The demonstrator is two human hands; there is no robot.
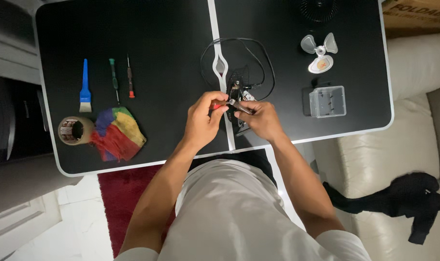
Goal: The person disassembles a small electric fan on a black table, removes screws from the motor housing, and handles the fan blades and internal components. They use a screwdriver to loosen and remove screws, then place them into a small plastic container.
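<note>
My left hand (pixel 206 118) grips a small red-handled tool (pixel 219 105) at the middle front of the black table (pixel 162 53). My right hand (pixel 261 117) pinches a thin metal tool (pixel 240 106) whose tip meets the red one. Both hands hover just over a small black device (pixel 237 87) with a black cable (pixel 249 48) looping behind it. My palms partly hide the lower part of the device.
At the left lie a blue brush (pixel 85 87), two slim screwdrivers (pixel 114 77) (pixel 130 79), a tape roll (pixel 74 130) and a multicoloured cloth (pixel 116 134). At the right sit a clear fan blade (pixel 320 53) and a clear plastic box (pixel 327 101). A black garment (pixel 408 198) lies on the sofa.
</note>
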